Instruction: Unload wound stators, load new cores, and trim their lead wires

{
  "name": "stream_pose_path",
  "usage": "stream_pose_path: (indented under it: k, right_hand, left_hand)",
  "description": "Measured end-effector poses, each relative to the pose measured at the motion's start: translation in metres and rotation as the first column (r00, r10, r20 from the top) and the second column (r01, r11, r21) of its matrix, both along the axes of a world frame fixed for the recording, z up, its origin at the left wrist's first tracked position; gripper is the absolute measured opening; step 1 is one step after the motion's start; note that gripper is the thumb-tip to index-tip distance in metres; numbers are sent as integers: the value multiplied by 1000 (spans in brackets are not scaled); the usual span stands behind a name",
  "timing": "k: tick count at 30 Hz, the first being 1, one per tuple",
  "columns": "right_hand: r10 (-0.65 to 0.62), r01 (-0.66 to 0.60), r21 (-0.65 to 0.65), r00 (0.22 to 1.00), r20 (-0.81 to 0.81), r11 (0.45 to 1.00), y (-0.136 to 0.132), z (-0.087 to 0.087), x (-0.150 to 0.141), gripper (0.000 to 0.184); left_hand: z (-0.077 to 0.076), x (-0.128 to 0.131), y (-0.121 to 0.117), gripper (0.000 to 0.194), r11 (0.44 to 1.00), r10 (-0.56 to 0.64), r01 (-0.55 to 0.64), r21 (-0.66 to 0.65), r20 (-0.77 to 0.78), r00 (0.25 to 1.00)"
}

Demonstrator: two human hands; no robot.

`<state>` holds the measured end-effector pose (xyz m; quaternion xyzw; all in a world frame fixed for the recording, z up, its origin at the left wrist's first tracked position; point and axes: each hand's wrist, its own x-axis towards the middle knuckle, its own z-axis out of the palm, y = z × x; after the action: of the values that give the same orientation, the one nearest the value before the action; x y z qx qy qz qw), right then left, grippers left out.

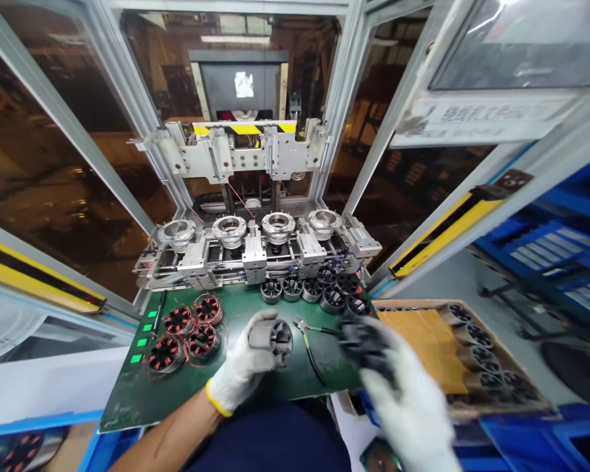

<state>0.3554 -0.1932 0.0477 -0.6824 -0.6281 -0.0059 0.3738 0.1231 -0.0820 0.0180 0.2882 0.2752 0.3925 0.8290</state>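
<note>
My left hand (238,373), in a white glove with a yellow cuff, is closed around a grey stator core (279,341), its slotted end facing right. My right hand (408,400), gloved and smeared by motion, grips a black slotted part (364,341) near the table's right edge; its exact kind is blurred. Between the hands, a pair of cutting pliers (311,354) lies open on the green table (147,393). Left of my left hand are several stators wound with copper wire (164,354). Behind the pliers stands a group of unwound stators with black liners (312,290).
A winding machine with several ring-shaped holders (229,227) stands behind the table. At right, a cardboard box (501,410) holds stator cores and a brown cardboard sheet (420,344). Yellow-black bars (437,236) flank the frame. Blue bins (531,436) stand at lower right.
</note>
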Motion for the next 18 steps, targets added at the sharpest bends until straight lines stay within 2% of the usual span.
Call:
stream_pose_path:
  k: [1,2,4,6,9,14,18]
  right_hand:
    - [154,-153,16,987,-42,988,12,-2,-23,23]
    - [237,-236,20,969,-67,972,22,-5,-44,20]
    - [299,-293,62,946,-123,954,36,-13,-73,16]
    - [305,-294,89,938,-163,952,43,-19,-86,18]
    - [342,-338,55,914,-216,939,44,-22,-84,22]
    - [364,-433,-126,857,-365,893,37,-9,-72,27]
    - [313,-390,-110,852,-419,914,27,-5,-77,27]
  left_hand:
    - [-4,1,-2,83,1000,6,-6,25,2,1000]
    - [-9,1,-3,85,999,10,-9,50,-15,1000]
    - [-17,-2,-4,86,995,25,-15,101,-98,995]
    - [-22,-8,-5,82,989,48,-17,150,-200,979]
    - [-24,-13,-4,76,981,71,-20,191,-264,962]
    - [-22,-13,-2,77,987,7,33,159,-245,970]
    - [-21,-11,1,74,977,-53,131,168,-404,913]
